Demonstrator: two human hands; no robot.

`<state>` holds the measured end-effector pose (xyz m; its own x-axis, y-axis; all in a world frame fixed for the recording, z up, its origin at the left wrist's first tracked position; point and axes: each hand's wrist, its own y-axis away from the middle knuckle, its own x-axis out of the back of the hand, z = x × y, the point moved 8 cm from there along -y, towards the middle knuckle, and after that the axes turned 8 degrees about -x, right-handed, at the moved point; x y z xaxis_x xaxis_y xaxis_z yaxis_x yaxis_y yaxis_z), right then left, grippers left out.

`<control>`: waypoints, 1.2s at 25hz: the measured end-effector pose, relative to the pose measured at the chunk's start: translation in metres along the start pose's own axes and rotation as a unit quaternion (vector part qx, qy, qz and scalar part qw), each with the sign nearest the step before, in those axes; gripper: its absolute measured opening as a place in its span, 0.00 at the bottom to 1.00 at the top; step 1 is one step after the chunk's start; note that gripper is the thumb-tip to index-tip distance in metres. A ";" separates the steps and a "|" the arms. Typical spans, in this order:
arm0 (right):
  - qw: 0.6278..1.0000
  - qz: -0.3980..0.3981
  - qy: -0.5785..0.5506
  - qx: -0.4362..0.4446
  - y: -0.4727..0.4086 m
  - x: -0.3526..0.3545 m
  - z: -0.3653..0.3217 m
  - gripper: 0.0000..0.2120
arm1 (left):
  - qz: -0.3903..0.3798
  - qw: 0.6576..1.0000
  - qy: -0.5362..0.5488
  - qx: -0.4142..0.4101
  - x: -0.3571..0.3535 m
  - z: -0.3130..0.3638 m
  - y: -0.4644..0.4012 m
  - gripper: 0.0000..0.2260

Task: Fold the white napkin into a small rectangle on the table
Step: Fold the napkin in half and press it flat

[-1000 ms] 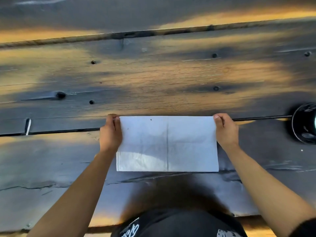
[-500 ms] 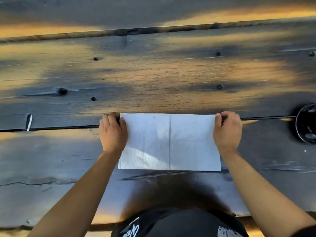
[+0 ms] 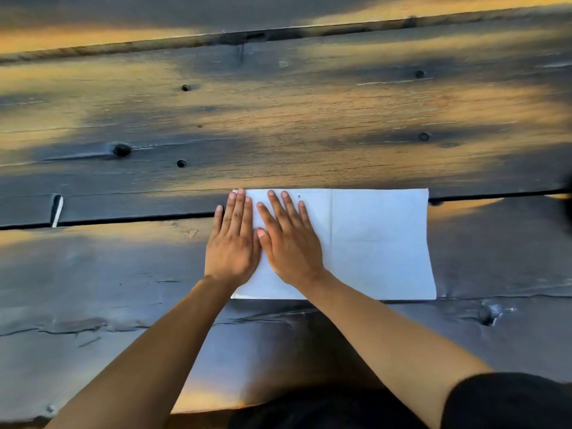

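The white napkin (image 3: 371, 243) lay flat on the dark wooden counter (image 3: 278, 119), a wide rectangle with its far edge along a gap between two planks and its near edge towards the person. A faint vertical crease ran down its middle. By its look it was thin, light and limp, likely paper or soft cloth: it would take a crease readily under pressure, but could slide on the smooth boards or lift in a draught if nothing pinned it. It would probably tear or wrinkle if dragged hard. The best places to take hold for another fold seemed to be the free corners at the right end, pinched lightly, while something held the left end down

The left hand (image 3: 233, 243) lay flat with fingers straight and close together, pressing on the napkin's left edge, part of the palm over the bare counter. The right hand (image 3: 289, 246) lay just beside it, thumbs near touching, fingers straight and slightly spread, pressing the left half of the napkin. Neither hand gripped anything; both were flat and fully extended. The right half of the napkin was uncovered
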<state>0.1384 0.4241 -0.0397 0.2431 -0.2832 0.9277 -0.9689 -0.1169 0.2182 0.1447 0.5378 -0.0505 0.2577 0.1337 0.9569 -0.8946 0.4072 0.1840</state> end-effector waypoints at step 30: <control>0.981 0.055 0.085 -0.166 0.054 0.043 0.187 0.30 | 0.007 1.000 -0.021 0.013 0.001 0.001 0.001 0.33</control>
<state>0.1058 0.2270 -0.0446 0.1528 -0.1100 0.9821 -0.9576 0.2293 0.1747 0.1437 0.5373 -0.0490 0.2306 0.1001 0.9679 -0.9069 0.3827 0.1765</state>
